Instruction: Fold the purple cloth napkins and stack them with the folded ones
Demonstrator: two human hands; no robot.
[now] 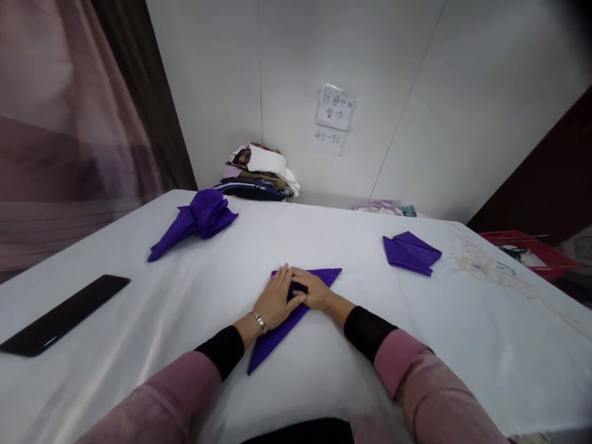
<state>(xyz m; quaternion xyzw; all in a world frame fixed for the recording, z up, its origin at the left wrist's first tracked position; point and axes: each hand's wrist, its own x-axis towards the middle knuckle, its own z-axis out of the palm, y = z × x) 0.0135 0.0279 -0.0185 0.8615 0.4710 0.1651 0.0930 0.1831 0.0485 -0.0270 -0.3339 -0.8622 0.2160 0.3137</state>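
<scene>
A purple cloth napkin, folded into a triangle, lies on the white-covered table in front of me. One of its points reaches toward my body and another goes off to the upper right. My left hand rests flat on its left part, fingers stretched out and pointing away from me. From the right, my right hand lies on the upper part, its fingers bent and meeting the left hand's fingertips and thumb. Part of the napkin is covered by both hands.
A bunched purple napkin lies at the back left, a folded purple one at the right. A long dark flat panel sits on the left. Stacked clothes stand by the wall. A red basket is beyond the table's right edge.
</scene>
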